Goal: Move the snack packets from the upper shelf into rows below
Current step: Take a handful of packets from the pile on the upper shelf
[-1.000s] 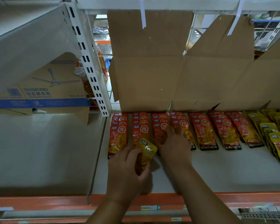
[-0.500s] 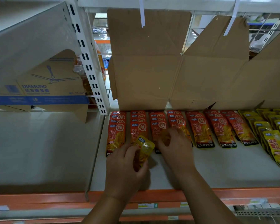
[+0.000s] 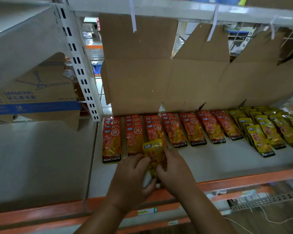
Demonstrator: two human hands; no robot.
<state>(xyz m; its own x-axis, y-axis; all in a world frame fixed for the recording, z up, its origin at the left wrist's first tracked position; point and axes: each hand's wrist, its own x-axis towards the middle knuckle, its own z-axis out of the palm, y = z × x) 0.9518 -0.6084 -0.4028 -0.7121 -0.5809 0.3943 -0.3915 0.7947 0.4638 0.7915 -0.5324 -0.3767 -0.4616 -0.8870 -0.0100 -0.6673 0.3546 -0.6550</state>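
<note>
A small stack of yellow snack packets (image 3: 154,152) stands upright between my two hands over the front of the white shelf (image 3: 210,159). My left hand (image 3: 132,176) grips the stack from the left and below. My right hand (image 3: 174,169) pinches its right edge. Behind them, red-orange packets (image 3: 177,130) lie in several overlapping rows across the shelf's left and middle. Rows of yellow packets (image 3: 264,132) fill the right end. The lower part of the held stack is hidden by my fingers.
Folded brown cardboard (image 3: 139,68) stands along the shelf's back. A perforated white upright (image 3: 78,61) splits this bay from the left bay, where a fan carton (image 3: 34,92) sits. An orange rail (image 3: 235,181) edges the shelf front. The upper shelf's lip (image 3: 176,10) runs overhead.
My right hand has pulled back from the red rows and taken hold of the yellow packets beside my left hand. The stack now stands more upright, nearer the shelf's front.
</note>
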